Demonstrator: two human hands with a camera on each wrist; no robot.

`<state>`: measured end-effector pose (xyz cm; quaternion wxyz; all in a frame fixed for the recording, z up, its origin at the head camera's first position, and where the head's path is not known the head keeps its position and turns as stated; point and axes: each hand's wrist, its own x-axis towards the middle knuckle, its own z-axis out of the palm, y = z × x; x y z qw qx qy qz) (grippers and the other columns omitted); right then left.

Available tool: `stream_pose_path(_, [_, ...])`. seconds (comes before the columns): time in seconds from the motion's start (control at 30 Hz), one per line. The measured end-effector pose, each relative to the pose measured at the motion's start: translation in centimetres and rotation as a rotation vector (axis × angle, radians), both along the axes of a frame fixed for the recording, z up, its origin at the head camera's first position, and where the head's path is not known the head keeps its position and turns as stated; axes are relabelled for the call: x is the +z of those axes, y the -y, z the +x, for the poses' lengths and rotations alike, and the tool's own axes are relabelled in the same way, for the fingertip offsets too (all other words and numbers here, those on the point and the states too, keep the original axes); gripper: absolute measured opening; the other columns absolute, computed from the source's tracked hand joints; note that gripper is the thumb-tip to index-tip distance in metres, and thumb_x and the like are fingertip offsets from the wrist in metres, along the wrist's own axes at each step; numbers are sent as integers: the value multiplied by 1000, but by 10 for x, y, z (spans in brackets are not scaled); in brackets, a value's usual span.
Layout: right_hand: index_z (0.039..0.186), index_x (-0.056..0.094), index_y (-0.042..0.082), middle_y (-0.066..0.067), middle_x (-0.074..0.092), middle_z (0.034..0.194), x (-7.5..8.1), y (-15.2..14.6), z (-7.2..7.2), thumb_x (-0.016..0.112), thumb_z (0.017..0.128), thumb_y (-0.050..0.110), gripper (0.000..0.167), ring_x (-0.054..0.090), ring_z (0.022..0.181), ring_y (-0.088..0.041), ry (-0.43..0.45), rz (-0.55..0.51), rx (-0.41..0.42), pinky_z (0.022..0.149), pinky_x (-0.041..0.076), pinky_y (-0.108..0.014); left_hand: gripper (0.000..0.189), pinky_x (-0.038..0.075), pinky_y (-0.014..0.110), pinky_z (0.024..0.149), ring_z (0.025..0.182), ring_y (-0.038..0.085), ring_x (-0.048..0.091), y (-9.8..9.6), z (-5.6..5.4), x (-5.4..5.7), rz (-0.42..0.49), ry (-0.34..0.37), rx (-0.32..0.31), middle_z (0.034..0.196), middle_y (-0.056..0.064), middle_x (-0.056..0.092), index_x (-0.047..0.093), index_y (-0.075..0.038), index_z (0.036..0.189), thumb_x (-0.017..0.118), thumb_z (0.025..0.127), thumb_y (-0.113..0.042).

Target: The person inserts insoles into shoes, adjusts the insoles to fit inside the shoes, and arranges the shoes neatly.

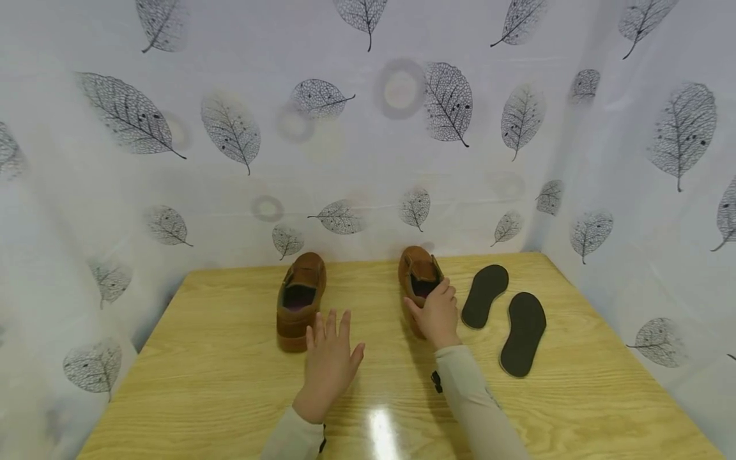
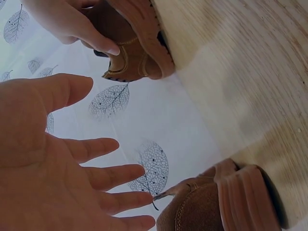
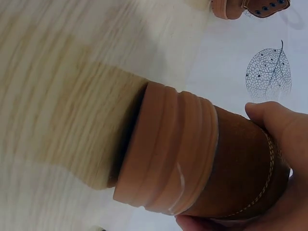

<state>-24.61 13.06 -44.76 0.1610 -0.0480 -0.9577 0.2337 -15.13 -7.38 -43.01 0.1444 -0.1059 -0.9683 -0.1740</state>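
Two brown leather slip-on shoes stand on the table, toes toward the back. My right hand (image 1: 438, 314) grips the right shoe (image 1: 415, 260) around its heel. In the right wrist view, the thumb and fingers of that hand (image 3: 293, 144) lie on both sides of the stitched heel (image 3: 236, 168), whose thick sole is near the tabletop. Whether the sole touches the wood I cannot tell. My left hand (image 1: 330, 364), fingers spread and straight, hovers just right of the heel of the left shoe (image 1: 300, 319). In the left wrist view its palm (image 2: 57, 173) holds nothing.
Two dark insoles, one farther back (image 1: 485, 297) and one nearer (image 1: 523, 335), lie flat to the right of the right shoe. A white leaf-print curtain (image 1: 368, 160) hangs behind and beside the wooden table (image 1: 195, 383).
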Motion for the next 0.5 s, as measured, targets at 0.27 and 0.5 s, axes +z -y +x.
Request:
stream_pose_path(0.27, [137,19,-25,-44,41,117,0,2,1,69,88,40,95,54,97,-52,-13,60,19,78,50,-53,62,28,68,101,131,54,31,1,1,0,11,9,-14,140,31,40,43,1,139,68,90,-27])
stream_pose_path(0.5, [137,21,-25,-44,42,116,-1,5,7,69,88,37,93,54,96,-52,-15,67,29,78,50,-54,61,28,67,102,131,54,31,0,0,-1,16,7,-16,140,31,41,44,1,139,68,90,-27])
